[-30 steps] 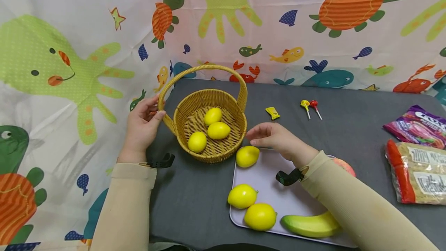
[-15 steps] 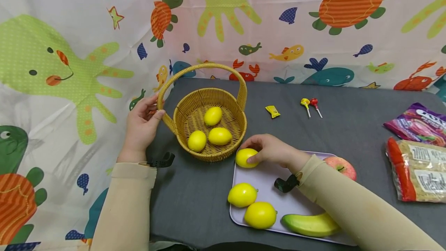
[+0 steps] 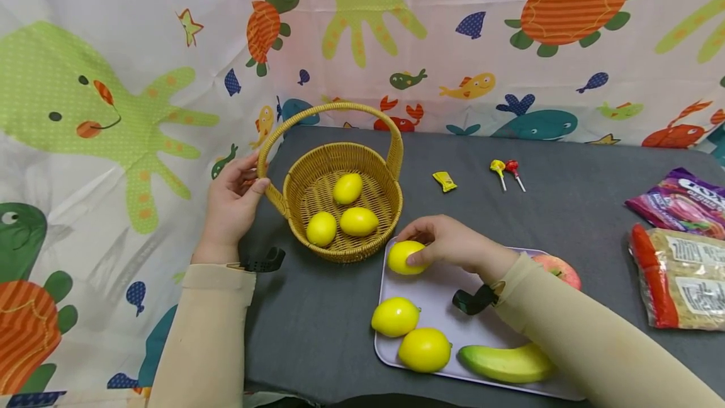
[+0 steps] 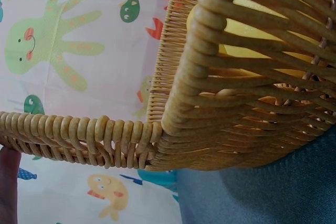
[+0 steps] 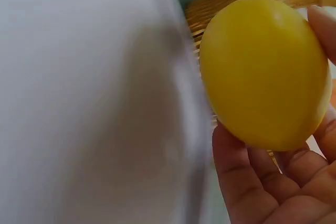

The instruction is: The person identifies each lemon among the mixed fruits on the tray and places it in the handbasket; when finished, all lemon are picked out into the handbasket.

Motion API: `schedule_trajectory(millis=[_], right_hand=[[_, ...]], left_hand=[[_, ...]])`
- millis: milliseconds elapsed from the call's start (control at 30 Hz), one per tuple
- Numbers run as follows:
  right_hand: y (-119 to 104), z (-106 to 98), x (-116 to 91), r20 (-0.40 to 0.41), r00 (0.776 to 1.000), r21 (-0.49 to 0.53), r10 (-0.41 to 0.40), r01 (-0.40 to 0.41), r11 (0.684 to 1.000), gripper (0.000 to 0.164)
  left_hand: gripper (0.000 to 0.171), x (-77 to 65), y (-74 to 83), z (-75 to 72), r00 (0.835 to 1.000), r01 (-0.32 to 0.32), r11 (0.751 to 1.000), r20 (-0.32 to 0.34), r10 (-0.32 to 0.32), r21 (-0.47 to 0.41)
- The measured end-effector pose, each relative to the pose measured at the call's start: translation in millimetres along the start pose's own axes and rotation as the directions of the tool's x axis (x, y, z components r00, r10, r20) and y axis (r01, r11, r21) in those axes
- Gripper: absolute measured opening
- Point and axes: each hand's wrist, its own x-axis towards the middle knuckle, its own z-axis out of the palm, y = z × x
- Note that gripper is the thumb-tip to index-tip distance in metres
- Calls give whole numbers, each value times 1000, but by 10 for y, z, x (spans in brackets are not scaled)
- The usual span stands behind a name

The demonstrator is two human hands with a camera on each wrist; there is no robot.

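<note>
My left hand (image 3: 231,206) grips the left side of the handle of a round wicker basket (image 3: 340,255). Three lemons (image 3: 359,222) lie inside the basket. In the left wrist view the woven handle (image 4: 79,132) runs up to the basket wall, and one finger shows at the edge. My right hand (image 3: 453,245) pinches another lemon (image 3: 404,258) between thumb and fingers, over the far left corner of a lilac tray (image 3: 447,288). The right wrist view shows that lemon (image 5: 262,77) close up in the fingers, with the basket behind it.
Two lemons (image 3: 425,350), a banana (image 3: 504,362) and an apple (image 3: 557,269) are on the tray. Behind it lie a yellow wrapped candy (image 3: 444,181) and two lollipops (image 3: 512,169). A purple candy bag (image 3: 682,200) and a clear-and-red food package (image 3: 685,279) lie at the right.
My right hand has come down onto the lemon at the tray's far left corner and taken hold of it. The lemons inside the basket have shifted slightly. My left hand stays at the handle.
</note>
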Motion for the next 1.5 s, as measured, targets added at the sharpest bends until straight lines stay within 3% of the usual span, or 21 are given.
schedule_trajectory(millis=[200,367,667,833,1033,1333,1500], right_hand=[[-331,-92,-17,34,994,142,-109,103,985,43],[-548,-78,125,23,989,140,-149,145,980,43],[-699,117,535,-46,988,-48,-146,144,988,41],[-690,268,697,-16,990,-153,-141,137,979,39],[-712,392,782,9,985,-336,-174,167,927,43],[-735,486,841,32,984,-506,-175,167,846,46],[-742,496,840,38,985,-515,-166,162,842,48]], left_hand=[[49,1,-3,-20,1000,-1,1000,-2,1,-4],[48,2,-7,-27,1000,11,1000,2,-11,5],[47,13,-32,-16,1000,8,1000,11,-8,-5],[48,10,-36,-20,1000,2,1000,9,-2,-17],[49,16,-42,-29,1000,-17,999,8,17,-27],[49,14,-38,-23,1000,-30,999,10,30,-19],[49,17,-46,-18,999,-32,999,8,32,-27]])
